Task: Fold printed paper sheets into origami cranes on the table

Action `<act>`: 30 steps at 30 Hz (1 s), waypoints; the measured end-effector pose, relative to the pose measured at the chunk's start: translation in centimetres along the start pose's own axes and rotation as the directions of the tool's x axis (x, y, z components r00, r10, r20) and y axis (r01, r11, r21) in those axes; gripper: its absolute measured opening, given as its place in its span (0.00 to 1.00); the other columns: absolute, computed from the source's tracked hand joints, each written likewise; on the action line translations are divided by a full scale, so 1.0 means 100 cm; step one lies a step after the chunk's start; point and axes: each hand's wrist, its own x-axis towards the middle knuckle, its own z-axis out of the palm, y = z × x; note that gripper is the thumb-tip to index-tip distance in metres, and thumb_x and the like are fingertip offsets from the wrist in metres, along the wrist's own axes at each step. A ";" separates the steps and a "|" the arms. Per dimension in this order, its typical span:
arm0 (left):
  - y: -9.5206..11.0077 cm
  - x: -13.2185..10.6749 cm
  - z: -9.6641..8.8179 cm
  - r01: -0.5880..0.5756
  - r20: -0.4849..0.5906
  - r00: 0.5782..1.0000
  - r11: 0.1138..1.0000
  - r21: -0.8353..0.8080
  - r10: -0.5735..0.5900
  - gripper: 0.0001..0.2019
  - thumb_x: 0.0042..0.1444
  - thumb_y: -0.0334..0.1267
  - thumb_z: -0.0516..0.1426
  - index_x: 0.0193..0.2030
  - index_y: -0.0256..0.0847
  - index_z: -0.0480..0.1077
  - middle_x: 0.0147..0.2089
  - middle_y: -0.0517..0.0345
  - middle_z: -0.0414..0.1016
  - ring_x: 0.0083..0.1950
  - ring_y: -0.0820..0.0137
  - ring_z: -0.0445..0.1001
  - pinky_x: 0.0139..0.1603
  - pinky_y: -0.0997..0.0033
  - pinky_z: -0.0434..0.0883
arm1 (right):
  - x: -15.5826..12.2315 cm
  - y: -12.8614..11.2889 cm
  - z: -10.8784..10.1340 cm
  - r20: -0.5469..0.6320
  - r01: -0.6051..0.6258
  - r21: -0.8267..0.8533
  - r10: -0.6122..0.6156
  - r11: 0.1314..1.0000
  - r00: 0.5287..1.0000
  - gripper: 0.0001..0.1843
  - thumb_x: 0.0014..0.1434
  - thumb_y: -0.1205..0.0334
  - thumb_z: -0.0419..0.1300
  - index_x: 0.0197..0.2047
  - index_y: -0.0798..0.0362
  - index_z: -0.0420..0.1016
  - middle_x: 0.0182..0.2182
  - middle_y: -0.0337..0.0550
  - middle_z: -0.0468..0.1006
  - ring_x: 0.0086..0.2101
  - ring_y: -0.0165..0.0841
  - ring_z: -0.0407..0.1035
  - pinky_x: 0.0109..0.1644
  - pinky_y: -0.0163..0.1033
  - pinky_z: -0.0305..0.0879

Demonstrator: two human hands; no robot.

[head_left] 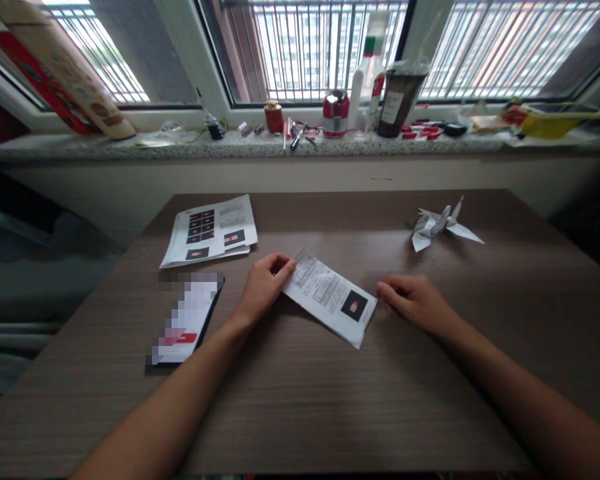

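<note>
A folded sheet of printed paper (330, 297) lies slantwise in the middle of the table, with text and a small dark picture on its upper face. My left hand (269, 280) pinches its far left end between thumb and fingers. Beside its right corner is my right hand (409, 300), fingers curled in and thumb against the forefinger. Nothing shows in that hand; whether its fingertips touch the paper's edge I cannot tell. A folded paper crane (439, 223) rests at the back right, beyond my right hand.
A stack of printed sheets (210, 230) lies at the back left of the brown table (290, 413). Left of my forearm is a phone (187, 320), its screen blurred. Along the windowsill (180, 153) stand a can (336, 115), bottles, a drink cup (400, 100) and small items.
</note>
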 end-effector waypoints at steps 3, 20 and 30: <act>0.001 -0.003 0.007 -0.067 0.019 0.998 0.988 0.140 0.065 0.11 0.65 0.44 0.60 0.38 0.39 0.78 0.37 0.54 0.81 0.38 0.64 0.77 0.40 0.68 0.70 | 0.001 -0.001 0.006 -0.055 0.196 -0.125 -0.204 0.973 0.977 0.18 0.72 0.53 0.57 0.57 0.52 0.79 0.45 0.50 0.85 0.42 0.39 0.79 0.47 0.45 0.75; 0.006 -0.016 0.031 -0.487 0.390 0.869 0.660 0.572 0.303 0.24 0.74 0.44 0.52 0.72 0.38 0.61 0.72 0.44 0.65 0.72 0.56 0.65 0.72 0.54 0.65 | 0.002 0.002 0.037 0.200 0.530 -0.339 -0.491 0.778 0.848 0.29 0.70 0.57 0.61 0.72 0.49 0.65 0.69 0.49 0.67 0.69 0.44 0.60 0.75 0.58 0.55; -0.005 -0.008 0.029 -0.541 0.547 0.812 0.611 0.578 0.200 0.27 0.76 0.50 0.46 0.77 0.46 0.53 0.80 0.50 0.49 0.80 0.58 0.49 0.78 0.51 0.50 | 0.012 -0.004 0.041 0.060 0.469 -0.075 -0.466 0.880 0.883 0.14 0.73 0.63 0.57 0.58 0.48 0.76 0.54 0.48 0.81 0.56 0.40 0.73 0.61 0.52 0.70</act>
